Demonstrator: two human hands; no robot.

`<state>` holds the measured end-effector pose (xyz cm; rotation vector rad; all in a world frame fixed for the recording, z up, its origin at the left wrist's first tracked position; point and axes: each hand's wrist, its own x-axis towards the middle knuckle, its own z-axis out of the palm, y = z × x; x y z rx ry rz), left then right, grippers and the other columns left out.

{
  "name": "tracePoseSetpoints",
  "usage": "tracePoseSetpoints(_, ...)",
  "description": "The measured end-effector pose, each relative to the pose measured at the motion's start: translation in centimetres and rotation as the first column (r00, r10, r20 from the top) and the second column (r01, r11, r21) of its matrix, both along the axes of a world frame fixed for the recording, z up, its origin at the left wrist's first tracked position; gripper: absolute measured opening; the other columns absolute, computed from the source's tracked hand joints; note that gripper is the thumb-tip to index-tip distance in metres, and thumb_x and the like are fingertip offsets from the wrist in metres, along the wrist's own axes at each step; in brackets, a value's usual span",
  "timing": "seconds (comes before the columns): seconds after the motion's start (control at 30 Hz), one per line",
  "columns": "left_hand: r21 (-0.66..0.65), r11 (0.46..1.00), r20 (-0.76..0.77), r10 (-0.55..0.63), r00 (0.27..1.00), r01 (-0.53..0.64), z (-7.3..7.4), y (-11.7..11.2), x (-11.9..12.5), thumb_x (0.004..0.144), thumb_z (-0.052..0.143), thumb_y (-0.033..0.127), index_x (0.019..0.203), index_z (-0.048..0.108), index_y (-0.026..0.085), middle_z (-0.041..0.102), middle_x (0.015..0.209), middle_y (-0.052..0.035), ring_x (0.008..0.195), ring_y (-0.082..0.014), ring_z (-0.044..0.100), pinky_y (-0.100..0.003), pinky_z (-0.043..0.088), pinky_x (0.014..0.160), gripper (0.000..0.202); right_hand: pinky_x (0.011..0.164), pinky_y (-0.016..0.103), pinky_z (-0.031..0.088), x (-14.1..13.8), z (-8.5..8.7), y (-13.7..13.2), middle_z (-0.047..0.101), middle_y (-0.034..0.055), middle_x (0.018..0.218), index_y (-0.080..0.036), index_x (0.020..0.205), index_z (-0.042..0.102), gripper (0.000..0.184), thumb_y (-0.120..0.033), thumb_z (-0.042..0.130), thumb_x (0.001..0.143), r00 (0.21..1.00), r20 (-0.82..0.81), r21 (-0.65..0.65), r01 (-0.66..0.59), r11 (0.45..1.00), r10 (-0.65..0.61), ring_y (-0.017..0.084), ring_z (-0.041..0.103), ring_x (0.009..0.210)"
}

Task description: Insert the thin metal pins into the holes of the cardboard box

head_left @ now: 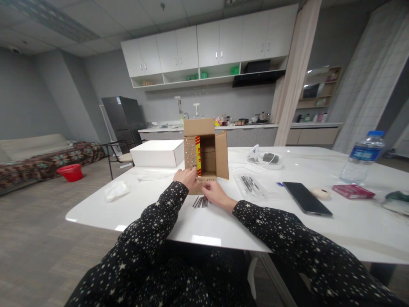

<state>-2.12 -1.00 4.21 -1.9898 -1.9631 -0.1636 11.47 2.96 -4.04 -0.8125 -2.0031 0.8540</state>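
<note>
– What do the containers hold?
– The carton [222, 155] stands open, its brown inner walls showing; the clear pack [261, 195] holds slim dark pieces [249, 186]; the white box [156, 153] is closed

– And the grip?
– Left hand [188, 178] and right hand [217, 194] sit close together at the carton's lower front edge, fingers bent; I cannot tell whether either grip is clamped on anything. The nails [203, 202] lie on the tabletop [204, 226] just below the right fingertips, the carton just beyond both hands

– How many?
– One carton, one white box, one clear pack, one bottle [363, 157], one phone [306, 198]; several nails, too blurred to count
</note>
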Motion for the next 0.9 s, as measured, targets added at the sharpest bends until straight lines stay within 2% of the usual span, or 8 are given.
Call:
tracePoseSetpoints(0.17,0.038,0.999,0.144,-0.004,0.99,-0.001,1.0,-0.5,-0.9,0.077,0.05,0.037,0.089,0.054,0.019,0.067,0.082,-0.0078,0.08,-0.0246,0.064,-0.032,0.043,0.069,0.022,0.047,0.02,0.035,0.1,0.1,-0.1,0.056,-0.0007,0.049,-0.016,0.058,0.055,0.022,-0.023,0.048,0.077,1.0,0.005,-0.007,0.003,1.0,-0.003,0.011,0.049,0.047)
tracePoseSetpoints(0.27,0.071,0.997,0.265,-0.049,0.963,0.031,1.5,-1.1,-2.0,0.074,0.05,0.034,0.082,0.053,0.019,0.065,0.074,-0.0046,0.073,-0.0211,0.062,-0.029,0.042,0.062,0.017,0.047,0.02,0.035,0.2,0.1,0.0,0.057,-0.0005,0.05,-0.015,0.059,0.056,0.021,-0.023,0.049,0.077,1.0,0.008,-0.012,0.013,1.0,-0.013,0.011,0.05,0.047)
tracePoseSetpoints(0.33,0.063,0.998,0.332,-0.036,0.943,0.016,1.7,-1.6,-2.8,0.071,0.051,0.033,0.076,0.052,0.019,0.064,0.071,-0.0034,0.07,-0.0196,0.061,-0.028,0.041,0.061,0.015,0.047,0.02,0.035,0.2,0.0,0.1,0.057,-0.0001,0.05,-0.015,0.06,0.056,0.02,-0.023,0.049,0.077,1.0,0.006,-0.015,0.01,1.0,-0.01,0.01,0.051,0.047)
tracePoseSetpoints(0.47,-0.067,0.998,0.487,0.027,0.873,0.006,1.6,-2.3,-4.9,0.068,0.054,0.033,0.072,0.05,0.02,0.064,0.066,-0.0014,0.066,-0.017,0.06,-0.026,0.043,0.059,0.015,0.046,0.019,0.035,0.4,-0.3,0.4,0.058,0.0006,0.051,-0.014,0.062,0.057,0.02,-0.022,0.049,0.078,1.0,0.0,-0.03,0.0,1.0,0.0,0.009,0.051,0.044)
tracePoseSetpoints(0.53,-0.096,0.995,0.512,0.045,0.858,0.005,1.1,-2.5,-6.0,0.067,0.054,0.031,0.072,0.05,0.02,0.065,0.066,-0.0006,0.067,-0.0165,0.061,-0.026,0.044,0.06,0.013,0.046,0.019,0.035,0.5,-0.3,0.5,0.058,0.0007,0.051,-0.013,0.062,0.057,0.021,-0.023,0.05,0.079,1.0,0.002,-0.039,-0.003,0.999,0.003,0.009,0.05,0.043)
tracePoseSetpoints(0.67,-0.041,0.999,0.43,0.033,0.902,-0.017,-0.6,-2.4,-7.6,0.066,0.054,0.03,0.07,0.049,0.021,0.063,0.069,-0.0006,0.067,-0.0161,0.059,-0.026,0.044,0.062,0.011,0.045,0.019,0.035,0.8,-0.1,0.5,0.058,0.0006,0.05,-0.013,0.062,0.058,0.021,-0.023,0.05,0.079,1.0,0.003,-0.052,-0.006,0.999,0.006,0.008,0.05,0.041)
tracePoseSetpoints(0.77,-0.004,1.0,0.393,0.019,0.919,-0.019,-2.1,-2.4,-8.3,0.067,0.054,0.028,0.069,0.049,0.021,0.062,0.069,-0.0003,0.067,-0.0158,0.057,-0.026,0.044,0.063,0.009,0.045,0.019,0.036,0.9,0.1,0.4,0.058,0.0006,0.049,-0.014,0.061,0.057,0.02,-0.022,0.05,0.078,1.0,-0.002,-0.05,-0.006,0.999,0.006,0.009,0.05,0.042)
tracePoseSetpoints(0.9,-0.034,0.999,0.386,0.005,0.922,0.009,-3.4,-2.4,-8.7,0.068,0.051,0.023,0.071,0.049,0.021,0.061,0.069,0.0,0.066,-0.0148,0.056,-0.027,0.044,0.065,0.004,0.045,0.02,0.035,1.0,0.2,0.4,0.058,0.0005,0.048,-0.014,0.06,0.056,0.021,-0.022,0.05,0.078,1.0,0.002,-0.047,-0.009,0.999,0.009,0.009,0.049,0.042)
